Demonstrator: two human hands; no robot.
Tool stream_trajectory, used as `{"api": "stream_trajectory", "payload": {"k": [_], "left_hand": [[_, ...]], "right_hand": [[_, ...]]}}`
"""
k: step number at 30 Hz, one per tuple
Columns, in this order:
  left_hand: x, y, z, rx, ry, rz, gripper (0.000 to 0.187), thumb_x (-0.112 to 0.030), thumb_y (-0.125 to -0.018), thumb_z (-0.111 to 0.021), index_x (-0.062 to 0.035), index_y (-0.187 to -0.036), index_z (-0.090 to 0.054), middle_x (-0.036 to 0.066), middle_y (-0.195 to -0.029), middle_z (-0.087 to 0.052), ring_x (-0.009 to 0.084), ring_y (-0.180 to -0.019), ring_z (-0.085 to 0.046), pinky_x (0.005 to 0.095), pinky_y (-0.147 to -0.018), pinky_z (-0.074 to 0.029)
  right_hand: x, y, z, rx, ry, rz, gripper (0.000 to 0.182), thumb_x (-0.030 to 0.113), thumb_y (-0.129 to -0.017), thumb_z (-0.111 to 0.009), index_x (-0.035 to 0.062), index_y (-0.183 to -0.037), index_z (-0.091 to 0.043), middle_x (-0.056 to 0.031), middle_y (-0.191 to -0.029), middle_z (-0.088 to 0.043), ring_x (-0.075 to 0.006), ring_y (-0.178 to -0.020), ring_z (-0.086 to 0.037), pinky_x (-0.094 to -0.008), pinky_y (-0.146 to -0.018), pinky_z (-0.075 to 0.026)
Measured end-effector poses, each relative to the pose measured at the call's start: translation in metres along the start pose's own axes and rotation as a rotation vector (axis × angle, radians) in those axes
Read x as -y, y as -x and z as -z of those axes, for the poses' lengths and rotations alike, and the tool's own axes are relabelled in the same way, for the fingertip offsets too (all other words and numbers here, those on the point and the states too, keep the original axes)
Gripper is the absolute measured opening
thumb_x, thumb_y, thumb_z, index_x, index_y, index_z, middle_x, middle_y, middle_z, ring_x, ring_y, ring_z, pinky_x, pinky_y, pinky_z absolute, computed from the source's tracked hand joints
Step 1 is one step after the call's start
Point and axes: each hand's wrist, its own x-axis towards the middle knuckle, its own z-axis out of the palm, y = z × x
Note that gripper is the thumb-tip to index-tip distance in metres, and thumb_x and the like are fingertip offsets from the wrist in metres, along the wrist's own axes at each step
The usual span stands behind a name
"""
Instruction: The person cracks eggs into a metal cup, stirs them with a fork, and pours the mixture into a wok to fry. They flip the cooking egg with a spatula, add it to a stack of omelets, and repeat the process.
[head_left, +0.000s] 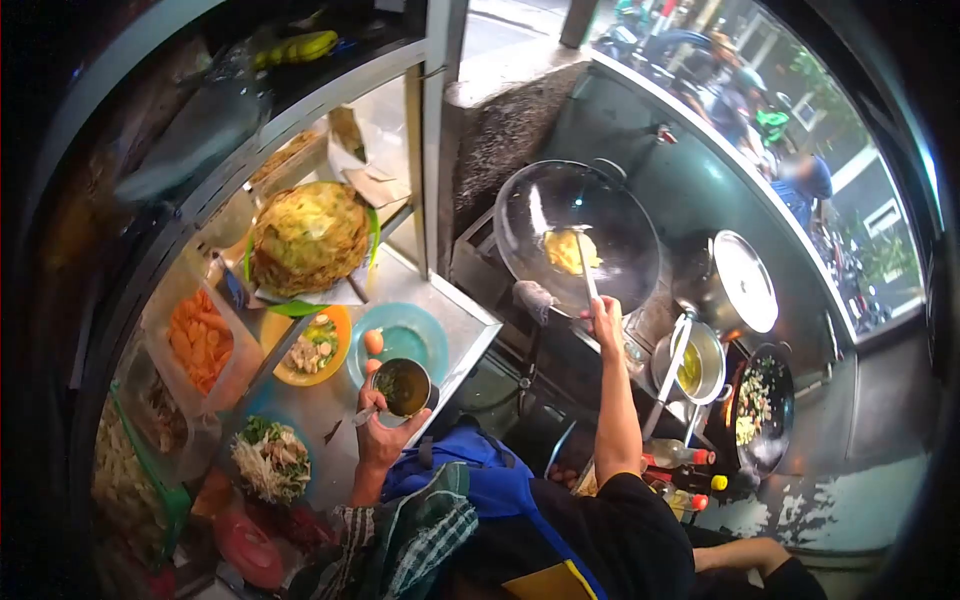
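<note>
My left hand (pixel 378 435) grips a small metal cup (pixel 404 387) of dark liquid above the steel counter (pixel 455 310), next to a blue plate (pixel 420 338) with an egg (pixel 373 342) on it. A spoon handle sticks out left of the cup. My right hand (pixel 603 318) is stretched forward and holds the handle of a spatula (pixel 587 270). Its blade rests on a yellow omelette (pixel 568 250) in the large dark wok (pixel 580 225).
A stack of omelettes (pixel 308 238) sits on a green plate behind glass. An orange plate (pixel 335 352), carrots (pixel 198 340) and a bowl of greens (pixel 270 460) crowd the left. A lidded pot (pixel 745 282), an oil pot (pixel 698 365), a second wok (pixel 760 405) and bottles (pixel 680 457) stand right.
</note>
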Motion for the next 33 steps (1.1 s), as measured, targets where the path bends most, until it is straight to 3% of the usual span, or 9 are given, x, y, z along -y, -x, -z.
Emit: {"api": "stream_trajectory", "payload": {"k": [4, 7, 11, 22, 25, 26, 28, 30, 33], "left_hand": [[0.01, 0.008, 0.006, -0.032, -0.09, -0.045, 0.063, -0.018, -0.069, -0.093, -0.0056, -0.107, -0.044, 0.023, -0.138, -0.05, 0.031, -0.121, -0.058, 0.0401, -0.1, -0.05], [-0.025, 0.002, 0.008, -0.008, -0.245, 0.019, 0.094, -0.018, -0.069, -0.092, 0.0004, -0.144, -0.037, 0.014, -0.132, -0.055, 0.0241, -0.117, -0.059, 0.0354, -0.098, -0.049], [-0.003, 0.01, 0.008, -0.064, -0.306, -0.032, 0.062, -0.024, -0.066, -0.094, -0.0033, -0.107, -0.052, 0.02, -0.126, -0.056, 0.0356, -0.117, -0.057, 0.0421, -0.1, -0.046], [-0.052, 0.025, 0.022, -0.371, -0.322, 0.159, 0.062, -0.026, -0.066, -0.095, -0.0067, -0.091, -0.041, 0.027, -0.128, -0.055, 0.0341, -0.118, -0.058, 0.0409, -0.099, -0.046], [-0.042, 0.037, 0.036, -0.411, -0.483, 0.091, 0.067, -0.029, -0.065, -0.096, -0.005, -0.098, -0.043, 0.01, -0.096, -0.048, 0.0258, -0.102, -0.056, 0.0373, -0.087, -0.047], [-0.044, 0.034, 0.044, -0.451, -0.527, -0.021, 0.067, -0.028, -0.065, -0.096, -0.0042, -0.099, -0.044, 0.01, -0.097, -0.048, 0.0253, -0.102, -0.056, 0.0369, -0.085, -0.047], [-0.059, 0.029, 0.061, -0.495, -0.527, -0.078, 0.07, -0.025, -0.063, -0.097, 0.0011, -0.11, -0.051, 0.008, -0.095, -0.049, 0.021, -0.095, -0.057, 0.0336, -0.08, -0.049], [-0.087, 0.033, 0.075, -0.445, -0.488, 0.264, 0.069, -0.022, -0.065, -0.094, -0.004, -0.115, -0.05, 0.013, -0.109, -0.06, 0.0253, -0.095, -0.06, 0.0369, -0.085, -0.05], [-0.077, 0.045, 0.095, -0.489, -0.601, 0.138, 0.09, -0.023, -0.064, -0.095, -0.0015, -0.136, -0.045, 0.006, -0.091, -0.052, 0.02, -0.082, -0.055, 0.0349, -0.08, -0.049]], "right_hand": [[0.029, 0.071, -0.01, -0.369, 0.867, 0.742, 0.023, 0.022, -0.09, -0.068, 0.0086, -0.108, -0.065, -0.0145, -0.096, -0.069, -0.0357, -0.085, -0.062, -0.0514, -0.078, -0.047], [-0.013, 0.095, -0.052, 0.239, 0.556, 0.843, 0.018, 0.017, -0.084, -0.071, 0.0092, -0.1, -0.066, -0.0146, -0.097, -0.065, -0.037, -0.093, -0.061, -0.0473, -0.078, -0.05], [-0.135, 0.087, -0.092, 0.503, 1.022, 1.188, 0.01, 0.012, -0.081, -0.06, 0.009, -0.085, -0.069, -0.0137, -0.094, -0.066, -0.033, -0.095, -0.063, -0.0448, -0.082, -0.053], [-0.233, 0.035, -0.1, 0.769, 1.194, 0.689, 0.009, 0.016, -0.087, -0.062, 0.0094, -0.089, -0.068, -0.015, -0.103, -0.065, -0.0354, -0.098, -0.065, -0.0467, -0.089, -0.053], [-0.16, 0.058, -0.097, 0.907, 1.277, 0.584, 0.008, 0.014, -0.084, -0.066, 0.0062, -0.086, -0.065, -0.0173, -0.096, -0.065, -0.0368, -0.093, -0.065, -0.0463, -0.078, -0.055], [-0.167, 0.058, -0.089, 0.794, 1.133, 0.879, 0.027, 0.019, -0.091, -0.054, 0.0022, -0.077, -0.068, -0.0207, -0.081, -0.07, -0.0375, -0.082, -0.071, -0.0469, -0.061, -0.055], [-0.178, 0.052, -0.09, 0.808, 1.229, 1.042, 0.021, 0.018, -0.092, -0.062, -0.0004, -0.095, -0.071, -0.02, -0.091, -0.073, -0.031, -0.086, -0.073, -0.0415, -0.064, -0.056], [-0.073, 0.089, -0.105, 1.116, 0.873, 0.786, 0.023, 0.016, -0.091, -0.067, 0.0002, -0.107, -0.069, -0.0176, -0.096, -0.073, -0.0246, -0.082, -0.071, -0.0381, -0.066, -0.055], [0.128, 0.167, -0.128, 1.454, 0.584, 0.606, 0.029, 0.012, -0.09, -0.074, 0.0034, -0.117, -0.069, -0.0106, -0.099, -0.072, -0.0166, -0.075, -0.065, -0.0323, -0.069, -0.054]]}}
